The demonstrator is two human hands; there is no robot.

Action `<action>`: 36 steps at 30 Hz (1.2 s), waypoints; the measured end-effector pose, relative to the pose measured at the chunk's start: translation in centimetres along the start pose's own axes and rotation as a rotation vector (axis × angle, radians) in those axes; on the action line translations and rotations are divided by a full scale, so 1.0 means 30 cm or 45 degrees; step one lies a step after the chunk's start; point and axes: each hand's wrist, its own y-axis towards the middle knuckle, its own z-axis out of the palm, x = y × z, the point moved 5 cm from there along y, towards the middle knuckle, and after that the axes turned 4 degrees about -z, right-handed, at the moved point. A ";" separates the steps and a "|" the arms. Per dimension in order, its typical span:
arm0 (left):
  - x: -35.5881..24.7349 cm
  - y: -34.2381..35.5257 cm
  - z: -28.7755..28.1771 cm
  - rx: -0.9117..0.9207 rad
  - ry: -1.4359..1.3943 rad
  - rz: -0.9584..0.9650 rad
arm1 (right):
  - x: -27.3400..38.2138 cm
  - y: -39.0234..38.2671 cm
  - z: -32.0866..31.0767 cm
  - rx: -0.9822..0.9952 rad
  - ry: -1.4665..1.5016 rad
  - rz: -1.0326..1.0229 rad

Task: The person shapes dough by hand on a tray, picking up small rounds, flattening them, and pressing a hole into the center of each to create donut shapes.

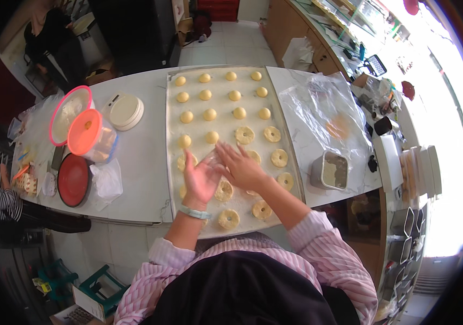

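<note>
A large metal tray [283, 122] lies across the table before me. Its far rows hold round dough balls [209, 114], while flattened dough rings [229, 219], each with a hole in the middle, fill the near rows. Over the near half of the tray, my left hand [201, 176] is open, palm turned up and thumb raised, a pale band round its wrist. My right hand [242, 167] lies across its fingers, its own fingers stretched out flat. The hands overlap, so whatever may be between them is hidden, as are several dough pieces beneath.
Left of the tray are a round white scale [125, 112], an orange-rimmed tub [95, 142], a pink-rimmed basin [56, 122], and a red round pan [74, 180]. On the right sit clear plastic sheeting [318, 100] and a metal tin [331, 170] of flour-like powder. Other people stand at left.
</note>
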 end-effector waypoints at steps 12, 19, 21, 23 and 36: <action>-0.222 -0.307 -0.028 -0.391 -0.024 0.502 | -0.067 0.225 0.178 0.138 -0.190 0.024; -0.223 -0.319 -0.013 -0.483 0.059 0.498 | -0.165 0.230 0.169 -0.075 -0.163 0.028; -0.227 -0.326 -0.015 -0.493 0.101 0.502 | -0.180 0.238 0.126 -0.141 -0.109 0.044; -0.227 -0.330 -0.019 -0.509 0.134 0.504 | -0.202 0.238 0.087 -0.137 0.014 0.133; -0.168 -0.259 -0.052 -0.605 0.256 0.355 | -0.139 0.229 0.075 -0.087 -0.248 -0.001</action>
